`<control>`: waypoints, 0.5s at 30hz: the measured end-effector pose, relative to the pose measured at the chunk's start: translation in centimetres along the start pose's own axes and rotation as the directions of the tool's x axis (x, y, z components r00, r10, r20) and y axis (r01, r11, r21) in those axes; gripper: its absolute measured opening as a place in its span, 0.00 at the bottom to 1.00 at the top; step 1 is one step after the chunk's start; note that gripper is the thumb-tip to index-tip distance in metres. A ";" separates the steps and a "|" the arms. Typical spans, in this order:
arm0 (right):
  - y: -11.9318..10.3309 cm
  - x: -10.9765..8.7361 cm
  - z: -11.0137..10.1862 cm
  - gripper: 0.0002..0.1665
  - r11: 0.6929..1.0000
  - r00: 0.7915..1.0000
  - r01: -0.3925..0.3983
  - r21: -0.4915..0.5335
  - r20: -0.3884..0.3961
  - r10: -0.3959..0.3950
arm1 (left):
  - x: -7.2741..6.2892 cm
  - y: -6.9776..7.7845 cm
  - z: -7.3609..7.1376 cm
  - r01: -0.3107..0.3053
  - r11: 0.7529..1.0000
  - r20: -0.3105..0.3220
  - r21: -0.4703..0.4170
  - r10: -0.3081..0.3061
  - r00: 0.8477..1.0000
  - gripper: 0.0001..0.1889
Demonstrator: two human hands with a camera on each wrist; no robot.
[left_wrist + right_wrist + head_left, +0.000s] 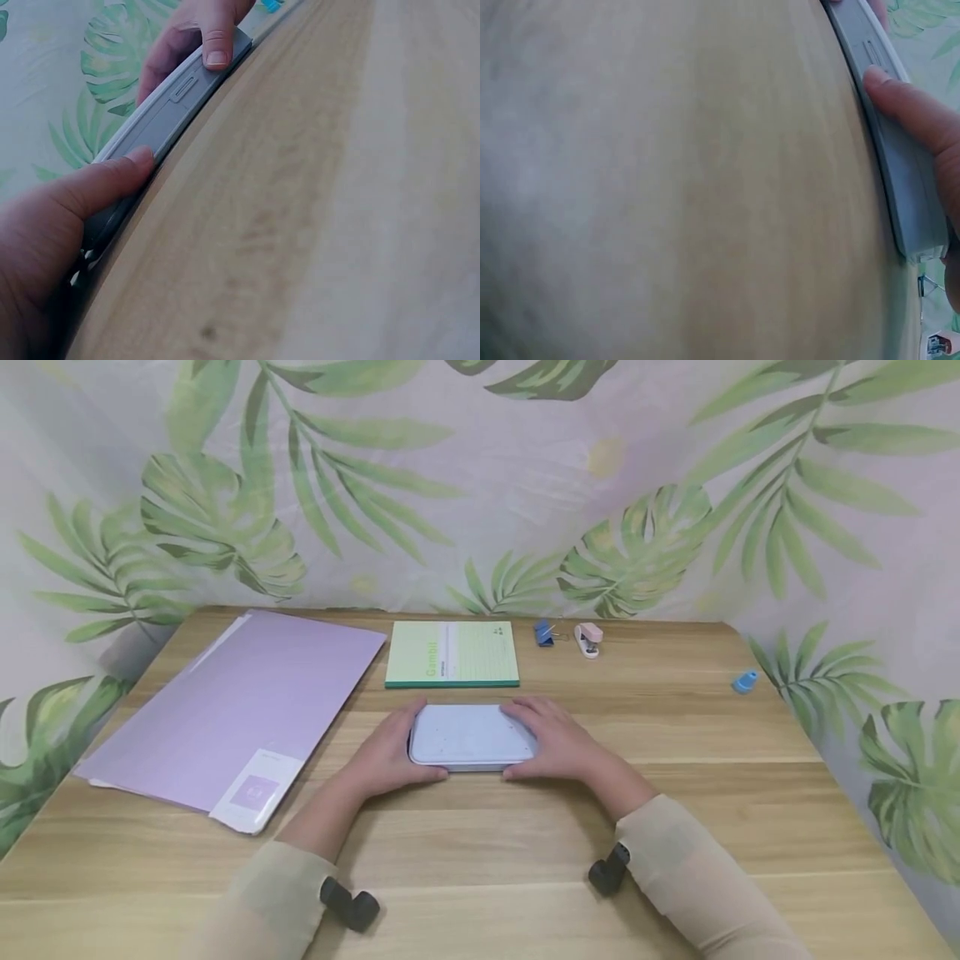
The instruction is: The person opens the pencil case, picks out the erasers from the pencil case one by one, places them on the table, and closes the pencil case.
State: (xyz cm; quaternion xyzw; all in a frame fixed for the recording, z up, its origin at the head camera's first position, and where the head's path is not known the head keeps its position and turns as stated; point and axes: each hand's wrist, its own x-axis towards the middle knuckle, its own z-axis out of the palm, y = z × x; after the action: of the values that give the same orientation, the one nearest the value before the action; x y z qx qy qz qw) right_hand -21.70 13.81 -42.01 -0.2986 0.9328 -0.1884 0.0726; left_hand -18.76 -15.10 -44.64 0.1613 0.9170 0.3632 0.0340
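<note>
While the left hand (386,749) and right hand (558,743) grip opposite ends of the pale case (472,735), it sits on the table (480,852) before the notebook (468,653), seemingly closed; handling appears under way, release not yet made.

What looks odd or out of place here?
Only mildly, the purple folder at the left: it lies slanted, while the green notebook sits nearly square on the table. The held pale case looks straight. I see nothing spilled or damaged.
</note>
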 end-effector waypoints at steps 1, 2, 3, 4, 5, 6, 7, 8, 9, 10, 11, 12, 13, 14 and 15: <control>0.0 0.0 0.1 0.60 1.000 1.000 0.001 0.004 -0.002 -0.001 | 0.0 0.0 0.0 0.003 1.000 0.001 0.002 -0.003 1.000 0.63; 0.1 0.0 0.1 0.59 1.000 1.000 0.000 0.012 -0.004 0.000 | -0.1 0.1 -0.1 0.007 1.000 0.003 0.001 -0.007 1.000 0.63; 0.1 0.1 0.2 0.59 1.000 1.000 -0.005 0.020 -0.003 0.005 | -0.2 0.1 -0.1 0.011 1.000 0.006 0.002 -0.011 1.000 0.63; 0.1 0.1 0.2 0.59 0.999 1.000 -0.009 0.031 -0.005 0.009 | -0.2 0.2 -0.1 0.014 1.000 0.009 0.003 -0.015 1.000 0.63; 0.2 0.1 0.3 0.58 0.999 1.000 -0.014 0.044 -0.006 0.015 | -0.2 0.3 -0.2 0.017 1.000 0.013 0.003 -0.017 1.000 0.63; 0.3 0.1 0.3 0.58 0.998 1.000 -0.021 0.054 -0.005 0.022 | -0.3 0.3 -0.2 0.019 1.000 0.016 0.004 -0.019 1.000 0.63; 0.3 0.1 0.3 0.58 0.998 0.999 -0.032 0.063 -0.001 0.032 | -0.3 0.4 -0.2 0.022 1.000 0.019 0.005 -0.022 1.000 0.63; 0.4 0.1 0.3 0.58 0.997 0.999 -0.035 0.072 0.003 0.035 | -0.3 0.4 -0.1 0.024 1.000 0.023 0.001 -0.024 0.999 0.63; 0.4 0.1 0.2 0.57 0.996 0.999 -0.040 0.075 0.012 0.039 | -0.3 0.4 -0.1 0.025 1.000 0.026 0.001 -0.025 0.999 0.63; 0.4 0.1 0.0 0.56 0.994 0.999 -0.050 0.097 0.018 0.049 | -0.2 0.5 -0.1 0.028 1.000 0.027 -0.006 -0.028 0.999 0.64; 0.4 0.1 -0.2 0.55 0.991 0.998 -0.060 0.122 0.026 0.057 | -0.2 0.5 -0.1 0.032 0.999 0.027 -0.016 -0.032 0.999 0.64; 0.3 0.2 -0.5 0.54 0.987 0.998 -0.065 0.148 0.034 0.061 | -0.2 0.5 0.0 0.037 0.999 0.028 -0.029 -0.036 0.999 0.64; 0.3 0.3 -0.8 0.53 0.982 0.997 -0.066 0.174 0.042 0.060 | -0.2 0.4 0.0 0.040 0.998 0.027 -0.041 -0.039 0.999 0.65; 0.2 0.5 -1.1 0.52 0.979 0.997 -0.068 0.194 0.051 0.059 | -0.2 0.4 -0.1 0.043 0.998 0.024 -0.053 -0.041 0.999 0.65; 0.1 0.7 -1.3 0.51 0.975 0.996 -0.070 0.211 0.060 0.059 | -0.2 0.2 -0.1 0.049 0.997 0.020 -0.062 -0.048 0.999 0.65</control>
State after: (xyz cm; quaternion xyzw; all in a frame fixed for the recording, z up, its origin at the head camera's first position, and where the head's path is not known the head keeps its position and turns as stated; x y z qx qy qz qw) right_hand -22.61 13.91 -40.83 -0.2636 0.9142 -0.2764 0.1353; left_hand -18.54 -15.04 -44.42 0.1414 0.9085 0.3892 0.0563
